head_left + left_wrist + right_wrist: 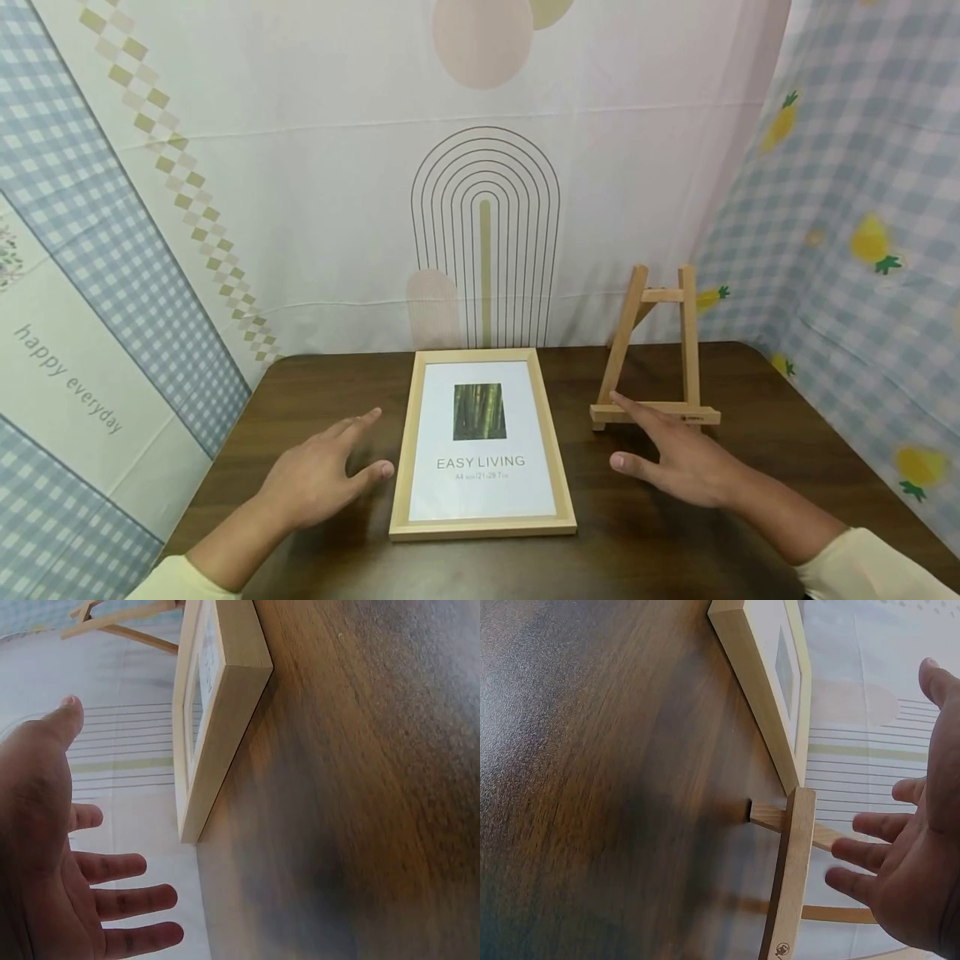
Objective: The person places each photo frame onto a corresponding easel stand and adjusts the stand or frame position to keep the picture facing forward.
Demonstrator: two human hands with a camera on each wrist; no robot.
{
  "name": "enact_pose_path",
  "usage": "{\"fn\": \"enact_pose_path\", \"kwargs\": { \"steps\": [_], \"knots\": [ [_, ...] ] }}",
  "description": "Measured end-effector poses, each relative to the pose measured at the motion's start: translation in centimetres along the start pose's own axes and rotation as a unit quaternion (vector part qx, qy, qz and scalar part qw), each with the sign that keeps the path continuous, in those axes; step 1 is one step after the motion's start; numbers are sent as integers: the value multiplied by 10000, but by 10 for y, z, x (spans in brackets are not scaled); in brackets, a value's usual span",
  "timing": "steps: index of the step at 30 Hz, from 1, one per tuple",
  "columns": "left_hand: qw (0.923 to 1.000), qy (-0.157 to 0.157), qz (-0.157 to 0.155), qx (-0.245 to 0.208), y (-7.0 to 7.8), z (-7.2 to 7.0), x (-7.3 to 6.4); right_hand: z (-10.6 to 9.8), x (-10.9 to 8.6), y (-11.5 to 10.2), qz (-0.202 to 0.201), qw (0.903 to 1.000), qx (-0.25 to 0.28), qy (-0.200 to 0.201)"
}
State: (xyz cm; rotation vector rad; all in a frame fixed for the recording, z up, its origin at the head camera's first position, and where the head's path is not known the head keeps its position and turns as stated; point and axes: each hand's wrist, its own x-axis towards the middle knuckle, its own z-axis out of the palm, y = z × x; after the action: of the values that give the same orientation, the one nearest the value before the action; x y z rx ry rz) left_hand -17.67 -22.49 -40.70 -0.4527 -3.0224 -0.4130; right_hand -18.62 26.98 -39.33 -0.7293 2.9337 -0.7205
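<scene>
A light wooden picture frame lies flat on the dark wooden table, its white insert printed with a bamboo picture and "EASY LIVING". To its right stands a small wooden easel with a ledge across the front. My left hand hovers left of the frame, fingers spread and nothing held. In the left wrist view the frame's side edge shows beyond the fingers. My right hand is in front of the easel, also spread and holding nothing; it overlaps the easel's ledge in the head view.
The brown table has rounded back corners. A white cloth with printed arches hangs right behind it. Blue checked cloth hangs on the left and on the right, where it carries yellow fruit prints.
</scene>
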Motion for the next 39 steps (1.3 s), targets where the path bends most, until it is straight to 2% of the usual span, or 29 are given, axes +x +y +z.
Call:
{"fn": "enact_pose_path", "kwargs": {
  "steps": [3, 6, 11, 16, 24, 26, 31, 33, 39],
  "knots": [
    [9990, -121, -200, -373, 1, 1, 1, 0, 2, 0, 58, 9993, 349, -107],
    [9949, -251, -386, -902, 1, 1, 2, 0, 5, 1, 93, 9967, 778, -213],
    [9860, -376, -567, -1519, 4, -1, 4, -2, 10, 5, 224, 9862, 1565, -494],
    [9777, -446, -731, -1916, 6, -1, 6, -1, 13, 6, 516, 9589, 2652, -872],
    [9620, -541, -1116, -2433, 9, 1, 5, 4, 16, 10, 729, 9260, 3509, -1186],
    [9527, -570, -1233, -2717, 9, 2, 6, 5, 16, 9, 768, 9140, 3785, -1246],
    [9236, -672, -1504, -3462, 12, 8, 7, 11, 17, 8, 890, 8835, 4399, -1339],
    [9192, -693, -1550, -3552, 14, 10, 7, 14, 18, 8, 954, 8758, 4535, -1351],
    [9127, -706, -1620, -3683, 17, 16, 8, 22, 20, 6, 1134, 8599, 4772, -1416]
  ]
}}
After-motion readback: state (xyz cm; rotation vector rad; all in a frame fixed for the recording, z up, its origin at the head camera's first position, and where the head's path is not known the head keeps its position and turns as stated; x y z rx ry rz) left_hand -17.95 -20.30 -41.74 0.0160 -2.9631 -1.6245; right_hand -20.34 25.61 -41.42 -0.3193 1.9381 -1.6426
